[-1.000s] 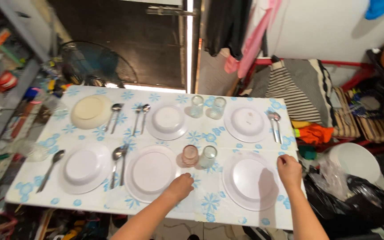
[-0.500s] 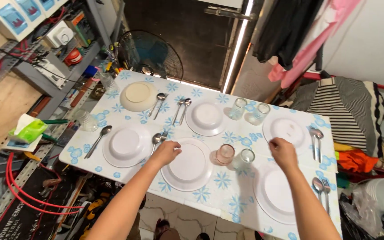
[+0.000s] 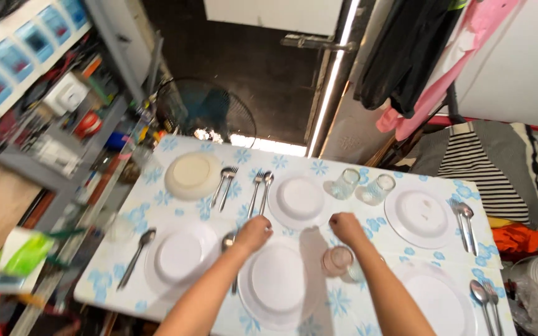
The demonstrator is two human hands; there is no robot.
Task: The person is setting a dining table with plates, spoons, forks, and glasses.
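White plate [image 3: 279, 285] at the bench's [image 3: 157, 186] near edge lies between both loosely curled, empty hands, left hand [image 3: 254, 233] touching its far-left rim beside a spoon [image 3: 228, 244], right hand [image 3: 347, 228] just beyond a pink glass [image 3: 337, 260], so any reach should pass above the glass.

Motion blur smears the left hand [image 3: 253, 233] so its grip can't be told, its forearm hides part of the silver metal spoon [image 3: 228, 244] beside it, the right hand [image 3: 346, 227] wrist covers the clear drinking glass [image 3: 357, 271], and the bottom edge crops the round white plate [image 3: 279, 284] below both hands.
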